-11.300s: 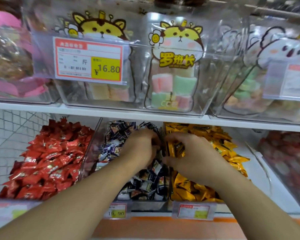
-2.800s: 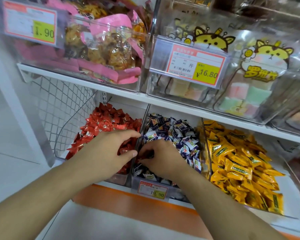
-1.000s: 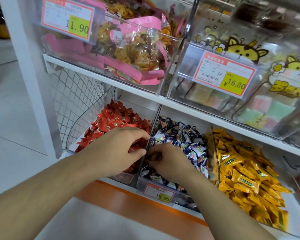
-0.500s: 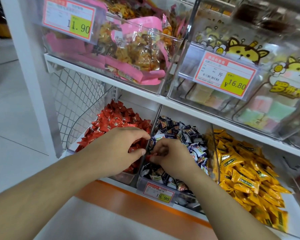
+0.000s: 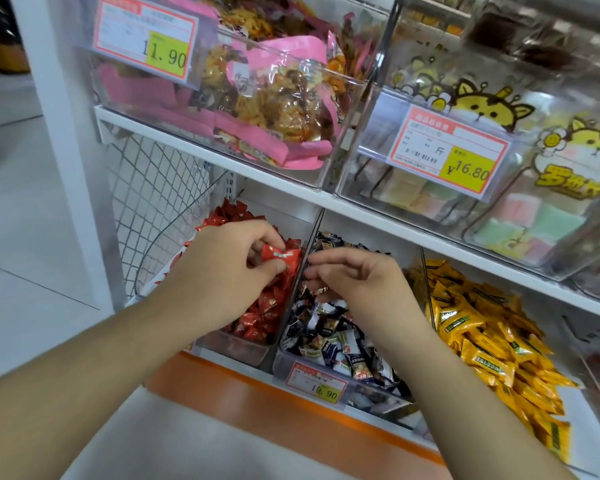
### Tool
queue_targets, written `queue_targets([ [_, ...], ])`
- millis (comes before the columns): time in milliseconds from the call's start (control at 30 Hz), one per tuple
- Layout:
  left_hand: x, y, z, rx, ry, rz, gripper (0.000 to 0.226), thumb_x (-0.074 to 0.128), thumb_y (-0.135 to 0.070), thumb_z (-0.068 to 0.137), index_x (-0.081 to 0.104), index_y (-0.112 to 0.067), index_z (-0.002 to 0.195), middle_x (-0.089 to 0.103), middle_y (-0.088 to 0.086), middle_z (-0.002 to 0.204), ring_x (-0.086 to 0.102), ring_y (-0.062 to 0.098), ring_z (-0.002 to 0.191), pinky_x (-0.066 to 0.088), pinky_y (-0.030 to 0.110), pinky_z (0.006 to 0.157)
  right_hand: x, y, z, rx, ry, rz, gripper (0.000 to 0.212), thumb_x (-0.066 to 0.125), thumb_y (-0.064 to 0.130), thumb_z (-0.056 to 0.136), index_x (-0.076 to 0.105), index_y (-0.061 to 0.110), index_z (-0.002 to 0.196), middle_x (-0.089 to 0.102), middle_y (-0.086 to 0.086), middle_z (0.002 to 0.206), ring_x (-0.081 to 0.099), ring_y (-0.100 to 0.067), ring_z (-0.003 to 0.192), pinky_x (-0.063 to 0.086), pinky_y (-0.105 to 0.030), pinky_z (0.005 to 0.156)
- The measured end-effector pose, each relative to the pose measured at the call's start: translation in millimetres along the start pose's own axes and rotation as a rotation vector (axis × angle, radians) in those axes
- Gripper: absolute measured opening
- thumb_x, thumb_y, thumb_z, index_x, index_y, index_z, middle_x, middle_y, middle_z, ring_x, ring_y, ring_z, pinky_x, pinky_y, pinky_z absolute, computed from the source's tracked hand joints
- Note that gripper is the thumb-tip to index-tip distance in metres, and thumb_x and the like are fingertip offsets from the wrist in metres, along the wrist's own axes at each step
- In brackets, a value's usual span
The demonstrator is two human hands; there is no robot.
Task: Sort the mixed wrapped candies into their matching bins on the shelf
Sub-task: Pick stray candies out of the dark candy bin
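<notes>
Three clear bins stand side by side on the lower shelf. The left bin holds red wrapped candies, the middle bin dark blue and white ones, the right bin yellow ones. My left hand hovers over the red bin and pinches a single red candy between thumb and fingers. My right hand is over the middle bin beside the divider, its fingers loosely curled with nothing plainly in them.
The upper shelf carries clear bins of pink snack bags and pastel marshmallow packs, overhanging the lower bins. A wire mesh side panel and a white post close the left end. Price tags hang on the bin fronts.
My right hand lifted a red candy out of the middle bin and let go of it. My left hand now pinches it over the red bin.
</notes>
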State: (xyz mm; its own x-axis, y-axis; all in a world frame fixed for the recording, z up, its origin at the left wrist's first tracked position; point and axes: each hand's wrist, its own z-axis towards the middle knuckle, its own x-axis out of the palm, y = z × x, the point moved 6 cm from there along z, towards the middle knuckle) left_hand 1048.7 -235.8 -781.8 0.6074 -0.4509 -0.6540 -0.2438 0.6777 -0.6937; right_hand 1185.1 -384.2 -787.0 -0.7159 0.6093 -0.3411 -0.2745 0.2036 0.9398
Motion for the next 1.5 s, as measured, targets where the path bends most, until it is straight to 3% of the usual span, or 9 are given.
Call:
queue_targets([
  [100,-1,9,0,-0.001,0.025,0.171,0.036,0.072,-0.036,0.094,0.062,-0.039,0.128,0.06,-0.022,0.127,0.06,0.004,0.113,0.047,0.022,0.087,1,-23,3,0.002,0.078,-0.288,0.031,0.058,-0.001,0.1,0.077,0.023,0.109,0.077,0.007,0.099,0.072,-0.004,0.097,0.059,-0.027,0.091],
  [233,16,-8,-6,0.134,0.185,0.163,0.048,0.065,-0.043,0.098,0.051,-0.041,0.144,0.048,-0.026,0.148,0.048,-0.001,0.133,0.035,0.02,0.109,8,-54,6,0.004,0.209,-0.694,0.027,0.066,0.02,0.098,0.071,0.032,0.123,0.075,0.017,0.102,0.066,0.004,0.099,0.055,-0.025,0.096],
  [433,36,-12,-12,0.183,0.314,0.169,0.057,0.063,-0.044,0.099,0.042,-0.041,0.152,0.038,-0.028,0.156,0.039,-0.002,0.14,0.031,0.019,0.114,2,-58,17,-0.014,0.098,-0.924,0.027,0.07,0.025,0.093,0.069,0.03,0.119,0.075,0.005,0.103,0.07,-0.017,0.092,0.061,-0.042,0.082],
  [700,36,-6,-8,0.179,0.307,0.141,0.054,0.068,-0.043,0.096,0.047,-0.043,0.146,0.044,-0.027,0.152,0.042,-0.003,0.138,0.038,0.025,0.115,4,-68,28,0.004,0.131,-0.898,0.048,0.07,0.019,0.095,0.062,0.034,0.14,0.064,0.006,0.128,0.061,-0.016,0.116,0.049,-0.026,0.097],
  [867,36,-6,-9,0.187,0.293,0.145,0.051,0.069,-0.042,0.096,0.051,-0.042,0.144,0.045,-0.027,0.151,0.042,-0.004,0.138,0.037,0.023,0.115,5,-71,31,0.0,0.15,-0.928,0.04,0.068,0.02,0.096,0.067,0.032,0.135,0.06,0.006,0.125,0.056,-0.015,0.116,0.044,-0.024,0.097],
  [1033,37,-6,-9,0.187,0.284,0.149,0.049,0.068,-0.042,0.096,0.052,-0.043,0.142,0.045,-0.029,0.151,0.044,-0.005,0.136,0.036,0.018,0.111,2,-71,29,0.006,0.105,-0.892,0.022,0.071,0.024,0.095,0.078,0.031,0.115,0.068,0.01,0.115,0.062,-0.012,0.105,0.051,-0.024,0.091],
  [1167,38,-7,-10,0.186,0.276,0.16,0.05,0.068,-0.042,0.096,0.051,-0.043,0.143,0.044,-0.029,0.151,0.042,-0.006,0.137,0.033,0.016,0.11,3,-74,33,0.029,0.01,-0.846,0.014,0.073,0.031,0.093,0.08,0.032,0.106,0.074,0.011,0.094,0.066,-0.008,0.084,0.052,-0.021,0.073],
  [1333,38,-7,-10,0.185,0.271,0.157,0.05,0.067,-0.042,0.096,0.052,-0.043,0.143,0.045,-0.029,0.151,0.041,-0.006,0.138,0.03,0.014,0.111,8,-76,37,0.058,-0.092,-0.861,0.006,0.077,0.032,0.088,0.08,0.036,0.091,0.074,0.012,0.078,0.068,-0.012,0.073,0.062,-0.036,0.066],
  [1500,38,-7,-10,0.184,0.268,0.159,0.05,0.068,-0.042,0.096,0.052,-0.042,0.143,0.045,-0.029,0.15,0.042,-0.007,0.137,0.026,0.01,0.107,11,-76,36,0.028,-0.113,-0.958,0.016,0.071,0.026,0.089,0.078,0.037,0.079,0.069,0.011,0.066,0.066,-0.014,0.062,0.06,-0.033,0.053],
])
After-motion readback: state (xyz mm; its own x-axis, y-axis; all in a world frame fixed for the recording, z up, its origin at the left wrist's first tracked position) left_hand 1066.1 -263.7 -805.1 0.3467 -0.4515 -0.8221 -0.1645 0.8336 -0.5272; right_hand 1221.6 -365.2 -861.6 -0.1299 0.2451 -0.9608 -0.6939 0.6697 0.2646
